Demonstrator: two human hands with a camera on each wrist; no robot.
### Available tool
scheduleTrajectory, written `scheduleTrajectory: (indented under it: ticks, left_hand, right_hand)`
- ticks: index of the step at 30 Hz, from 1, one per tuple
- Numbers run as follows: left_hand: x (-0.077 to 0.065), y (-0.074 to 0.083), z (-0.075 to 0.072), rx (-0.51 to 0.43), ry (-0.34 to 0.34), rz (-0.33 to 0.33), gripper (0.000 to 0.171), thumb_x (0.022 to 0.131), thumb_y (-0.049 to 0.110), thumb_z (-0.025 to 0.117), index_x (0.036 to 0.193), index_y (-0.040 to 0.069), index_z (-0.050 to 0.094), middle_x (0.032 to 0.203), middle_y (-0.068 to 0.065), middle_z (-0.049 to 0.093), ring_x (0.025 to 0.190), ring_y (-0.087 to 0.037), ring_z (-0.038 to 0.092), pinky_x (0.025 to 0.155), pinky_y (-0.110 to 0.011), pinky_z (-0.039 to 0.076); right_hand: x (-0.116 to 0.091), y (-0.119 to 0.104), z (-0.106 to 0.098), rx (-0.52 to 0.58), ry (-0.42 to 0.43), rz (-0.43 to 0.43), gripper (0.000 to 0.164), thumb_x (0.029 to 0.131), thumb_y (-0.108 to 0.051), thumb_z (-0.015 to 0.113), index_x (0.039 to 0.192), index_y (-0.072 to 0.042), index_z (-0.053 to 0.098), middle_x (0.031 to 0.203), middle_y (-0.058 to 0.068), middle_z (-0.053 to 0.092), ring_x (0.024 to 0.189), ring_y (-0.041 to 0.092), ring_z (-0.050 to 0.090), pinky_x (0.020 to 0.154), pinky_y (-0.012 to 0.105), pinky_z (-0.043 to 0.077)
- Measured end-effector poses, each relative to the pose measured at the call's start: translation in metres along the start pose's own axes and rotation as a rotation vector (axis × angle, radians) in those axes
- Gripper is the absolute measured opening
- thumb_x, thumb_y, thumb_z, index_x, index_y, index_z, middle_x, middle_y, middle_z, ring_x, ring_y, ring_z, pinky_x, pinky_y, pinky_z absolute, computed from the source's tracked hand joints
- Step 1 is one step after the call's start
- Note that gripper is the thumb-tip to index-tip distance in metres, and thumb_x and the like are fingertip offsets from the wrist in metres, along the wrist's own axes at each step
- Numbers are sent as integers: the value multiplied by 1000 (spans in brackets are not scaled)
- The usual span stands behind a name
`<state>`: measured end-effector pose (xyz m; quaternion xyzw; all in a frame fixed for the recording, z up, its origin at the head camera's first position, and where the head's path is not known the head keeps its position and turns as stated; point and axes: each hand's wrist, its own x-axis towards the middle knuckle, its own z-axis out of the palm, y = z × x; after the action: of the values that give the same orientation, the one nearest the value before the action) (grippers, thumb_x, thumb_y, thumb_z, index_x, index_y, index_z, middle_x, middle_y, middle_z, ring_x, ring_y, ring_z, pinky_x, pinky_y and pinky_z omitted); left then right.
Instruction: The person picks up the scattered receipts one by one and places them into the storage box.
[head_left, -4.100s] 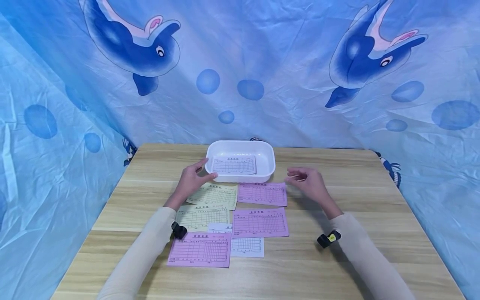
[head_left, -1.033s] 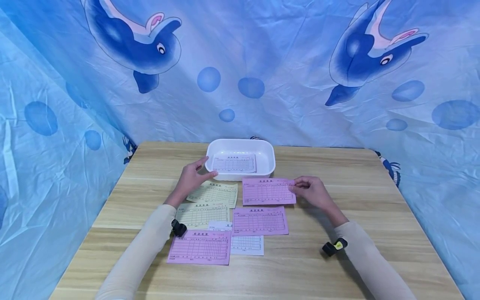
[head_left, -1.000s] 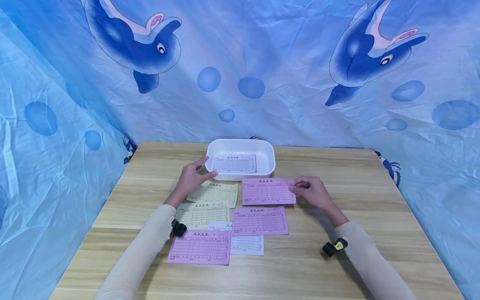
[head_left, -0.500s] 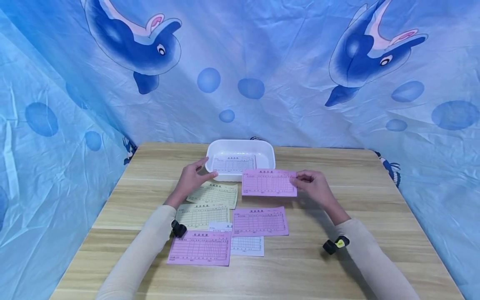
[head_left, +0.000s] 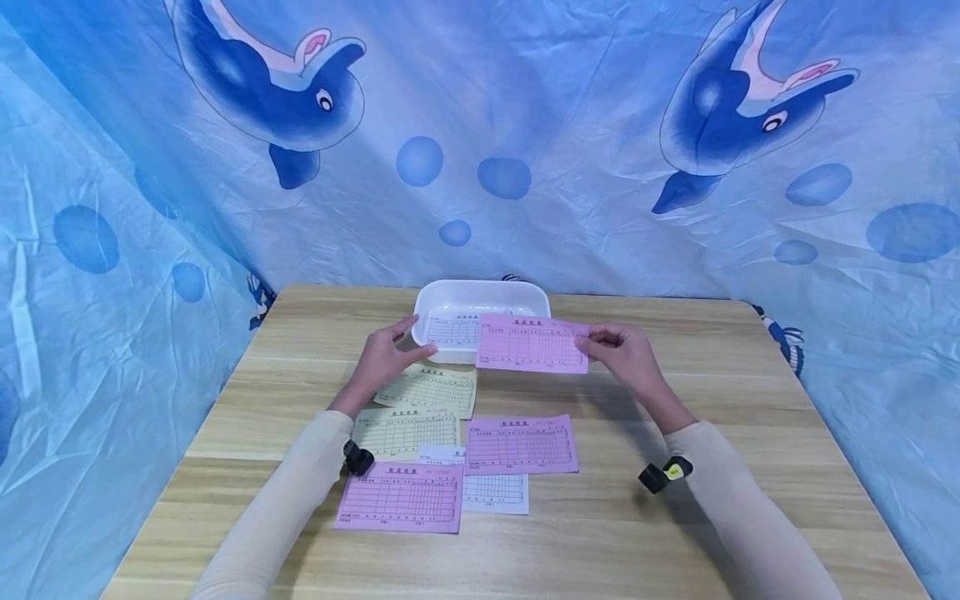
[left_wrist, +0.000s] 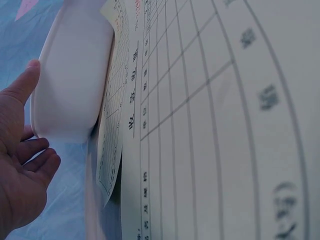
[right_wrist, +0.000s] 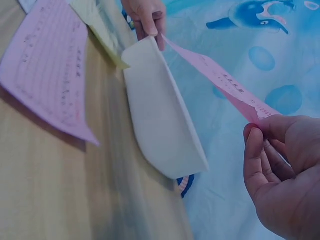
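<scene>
Between thumb and fingers, my right hand [head_left: 628,357] pinches the right edge of a pink receipt slip [head_left: 531,346]. That slip is lifted above the front right of a white plastic tray [head_left: 536,296], covering part of it in the head view. The right wrist view shows the same slip [right_wrist: 220,75] tilted in the air, apart from the tray wall [right_wrist: 155,115]. My left hand [head_left: 378,362] holds the tray's left end, thumb at the near rim and fingers round the corner. Inside the tray lies a white receipt slip [head_left: 453,330], partly hidden.
Two pale yellow receipts, the upper [head_left: 431,390] and the lower [head_left: 405,433], lie before the tray. Two more pink receipts, right [head_left: 521,444] and left [head_left: 401,497], overlap white paper [head_left: 495,493] on the wooden table [head_left: 712,375]. A blue dolphin-print cloth [head_left: 570,208] hangs behind.
My right hand has taken hold of the far right pink receipt, raised it off the table and carried it forward over the tray's front. My left hand has stayed at the tray.
</scene>
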<state>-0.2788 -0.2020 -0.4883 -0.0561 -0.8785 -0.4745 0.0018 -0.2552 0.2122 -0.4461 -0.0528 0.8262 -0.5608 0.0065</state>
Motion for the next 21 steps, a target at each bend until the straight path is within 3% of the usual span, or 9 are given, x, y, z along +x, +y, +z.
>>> scheduleTrajectory:
  ticks: [1, 5, 9, 12, 18, 21]
  left_hand:
    - [0, 0, 0, -2, -2, -1, 90, 82, 55, 81, 154, 13, 47, 160, -9, 42, 146, -35, 40, 107, -50, 46]
    - [0, 0, 0, -9, -3, -1, 92, 81, 57, 81, 154, 13, 47, 159, -11, 44, 147, -34, 39, 104, -48, 47]
    - [0, -1, 0, 3, 7, 8, 93, 80, 58, 82, 153, 11, 47, 157, -14, 45, 131, -31, 53, 77, -38, 48]
    - [0, -2, 0, 7, 14, 13, 93, 80, 58, 82, 152, 11, 49, 156, -15, 47, 107, -32, 59, 60, -32, 43]
    - [0, -3, 1, 8, 16, 15, 90, 81, 56, 82, 153, 12, 49, 156, -16, 47, 102, -29, 57, 53, -29, 40]
    - [1, -3, 1, 8, 18, 13, 90, 81, 55, 83, 153, 12, 48, 156, -17, 46, 91, -33, 55, 51, -28, 39]
  right_hand:
    - [2, -2, 0, 1, 1, -2, 30, 94, -22, 77, 113, 0, 73, 103, 16, 72, 85, 17, 70, 76, 32, 62]
    - [7, -8, 3, 5, -2, -9, 31, 95, -25, 76, 114, -1, 74, 104, 15, 71, 87, 19, 70, 75, 27, 61]
    - [14, -13, 7, 29, -4, -33, 29, 96, -23, 75, 114, -1, 74, 104, 15, 71, 87, 18, 69, 75, 25, 61]
    - [19, -18, 10, 54, -2, -40, 28, 95, -20, 76, 114, 0, 74, 104, 16, 71, 86, 18, 70, 74, 26, 61]
    - [31, -27, 16, 74, 3, -44, 32, 95, -19, 75, 118, 2, 72, 104, 17, 73, 83, 15, 72, 77, 33, 62]
    - [38, -30, 20, 105, 4, -48, 31, 95, -16, 75, 119, 3, 71, 105, 18, 73, 82, 14, 73, 78, 34, 62]
